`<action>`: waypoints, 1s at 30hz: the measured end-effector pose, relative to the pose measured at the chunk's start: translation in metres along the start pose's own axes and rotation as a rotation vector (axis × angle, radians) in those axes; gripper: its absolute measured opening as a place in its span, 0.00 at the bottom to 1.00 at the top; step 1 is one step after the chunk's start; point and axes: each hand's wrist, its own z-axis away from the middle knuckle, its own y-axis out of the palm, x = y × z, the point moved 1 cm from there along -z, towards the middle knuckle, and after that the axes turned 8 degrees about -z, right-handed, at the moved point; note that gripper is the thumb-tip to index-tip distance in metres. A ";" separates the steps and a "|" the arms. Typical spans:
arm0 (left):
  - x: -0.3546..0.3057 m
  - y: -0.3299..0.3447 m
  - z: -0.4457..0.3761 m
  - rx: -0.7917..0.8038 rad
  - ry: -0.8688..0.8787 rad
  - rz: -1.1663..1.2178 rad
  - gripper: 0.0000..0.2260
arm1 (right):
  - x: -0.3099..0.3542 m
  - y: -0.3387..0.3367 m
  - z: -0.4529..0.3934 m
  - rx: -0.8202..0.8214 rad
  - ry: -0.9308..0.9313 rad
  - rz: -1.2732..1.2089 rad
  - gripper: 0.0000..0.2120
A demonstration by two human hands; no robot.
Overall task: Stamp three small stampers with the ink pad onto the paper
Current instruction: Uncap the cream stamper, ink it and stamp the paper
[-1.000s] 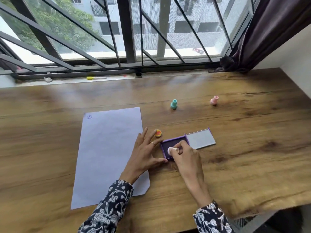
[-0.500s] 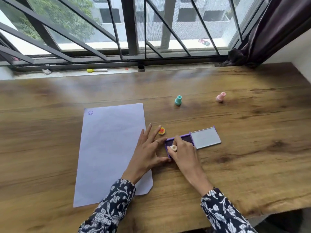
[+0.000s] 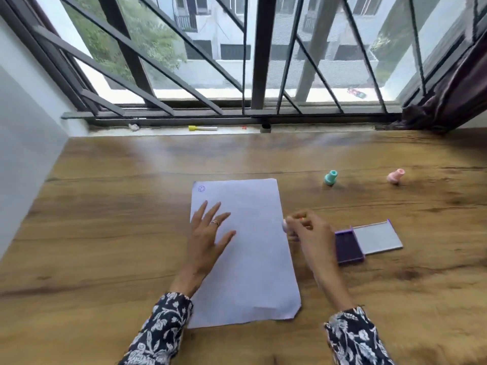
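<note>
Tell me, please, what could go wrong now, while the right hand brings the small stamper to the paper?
1. The right hand is blurred with motion and holds the small stamper at the right edge of the paper; the print might smear or land partly on the table.
2. The left hand lies flat on the paper's left part only, so the right side could shift under pressure.
3. The ink pad lies open close to the right forearm; a sleeve may brush it.

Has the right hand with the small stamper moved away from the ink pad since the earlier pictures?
Yes. The right hand left the ink pad and went leftward; it now holds the stamper at the paper's right edge.
</note>
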 end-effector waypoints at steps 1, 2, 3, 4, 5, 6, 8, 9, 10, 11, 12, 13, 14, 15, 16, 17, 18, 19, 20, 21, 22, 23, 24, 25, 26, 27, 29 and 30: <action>0.018 -0.010 -0.003 -0.008 -0.045 0.009 0.18 | 0.004 0.017 -0.001 0.023 0.022 -0.137 0.05; 0.034 -0.019 -0.007 -0.005 -0.078 0.010 0.18 | 0.008 0.034 -0.003 0.051 0.067 -0.254 0.04; 0.048 -0.026 -0.013 0.003 -0.096 0.006 0.18 | 0.011 0.051 -0.006 0.078 0.108 -0.333 0.03; 0.059 -0.033 -0.021 0.011 -0.104 -0.001 0.20 | 0.015 0.068 -0.009 0.094 0.128 -0.357 0.03; 0.069 -0.037 -0.031 0.018 -0.099 -0.023 0.21 | 0.016 0.084 -0.013 0.093 0.125 -0.341 0.03; 0.077 -0.041 -0.041 0.030 -0.080 -0.062 0.23 | 0.018 0.099 -0.018 0.076 0.100 -0.280 0.03; 0.089 -0.045 -0.061 0.101 -0.030 -0.151 0.30 | 0.023 0.126 -0.027 0.044 0.004 -0.076 0.05; 0.095 -0.045 -0.068 0.148 -0.010 -0.182 0.34 | 0.025 0.138 -0.030 0.037 -0.051 0.034 0.07; 0.100 -0.044 -0.074 0.190 0.005 -0.202 0.36 | 0.027 0.148 -0.033 0.033 -0.104 0.124 0.08; 0.104 -0.041 -0.078 0.224 0.017 -0.212 0.35 | 0.027 0.158 -0.036 0.031 -0.149 0.194 0.09; 0.109 -0.038 -0.080 0.248 0.025 -0.214 0.34 | 0.027 0.166 -0.038 0.028 -0.179 0.257 0.09; 0.113 -0.035 -0.080 0.262 0.031 -0.213 0.33 | 0.027 0.173 -0.040 0.021 -0.199 0.315 0.09; 0.115 -0.033 -0.079 0.263 0.038 -0.215 0.33 | 0.026 0.178 -0.041 0.015 -0.214 0.369 0.10; 0.117 -0.030 -0.078 0.255 0.047 -0.219 0.32 | 0.024 0.182 -0.042 0.010 -0.233 0.422 0.10; 0.118 -0.029 -0.078 0.245 0.055 -0.221 0.32 | 0.024 0.185 -0.043 0.007 -0.251 0.475 0.10; 0.119 -0.028 -0.078 0.237 0.060 -0.219 0.33 | 0.023 0.188 -0.044 0.001 -0.264 0.528 0.11; 0.119 -0.027 -0.078 0.232 0.062 -0.214 0.33 | 0.023 0.191 -0.044 -0.007 -0.273 0.580 0.11; 0.120 -0.027 -0.078 0.227 0.063 -0.207 0.33 | 0.023 0.193 -0.045 -0.013 -0.281 0.630 0.12; 0.120 -0.027 -0.078 0.224 0.066 -0.204 0.33 | 0.023 0.195 -0.045 -0.017 -0.291 0.677 0.12; 0.120 -0.026 -0.078 0.224 0.067 -0.202 0.33 | 0.023 0.197 -0.046 -0.018 -0.301 0.723 0.12; 0.120 -0.026 -0.078 0.226 0.066 -0.199 0.33 | 0.024 0.200 -0.046 -0.018 -0.308 0.765 0.11; 0.121 -0.026 -0.078 0.227 0.063 -0.194 0.33 | 0.025 0.202 -0.047 -0.017 -0.314 0.805 0.11; 0.122 -0.025 -0.078 0.224 0.060 -0.186 0.34 | 0.027 0.204 -0.049 -0.011 -0.318 0.841 0.10; 0.122 -0.024 -0.078 0.219 0.057 -0.178 0.34 | 0.028 0.207 -0.050 -0.003 -0.323 0.878 0.09; 0.123 -0.024 -0.078 0.211 0.059 -0.171 0.33 | 0.030 0.209 -0.051 0.011 -0.326 0.918 0.08; 0.123 -0.023 -0.078 0.204 0.062 -0.169 0.33 | 0.032 0.210 -0.053 0.029 -0.328 0.956 0.08; 0.125 -0.021 -0.079 0.196 0.067 -0.171 0.34 | 0.036 0.212 -0.056 0.057 -0.329 0.991 0.06; 0.125 -0.020 -0.079 0.192 0.069 -0.171 0.34 | 0.039 0.212 -0.058 0.067 -0.328 0.992 0.06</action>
